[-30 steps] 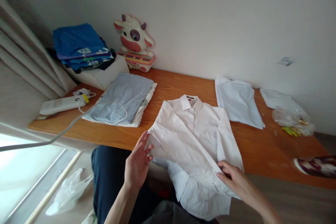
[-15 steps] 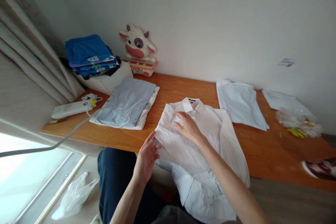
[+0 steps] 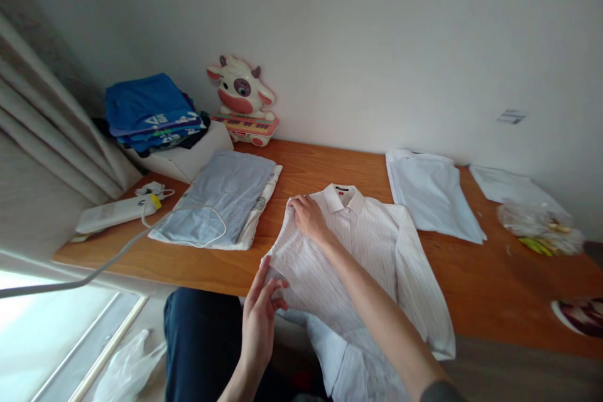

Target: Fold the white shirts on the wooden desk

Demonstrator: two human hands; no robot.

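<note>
I see striped shirt [image 3: 372,245] face-up on wooden table [image 3: 475,276], hem hanging off near edge | right hand [image 3: 307,216] flat on its shoulder | left hand [image 3: 260,314] open, fingertips on folded side edge | 1 side tucked, lengthwise folds left

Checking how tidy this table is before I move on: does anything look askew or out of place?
The striped shirt lies askew, its hem hanging off the table edge. The right hand presses near its shoulder; the left hand touches its folded side edge. Nothing spilled or damaged shows.
</note>
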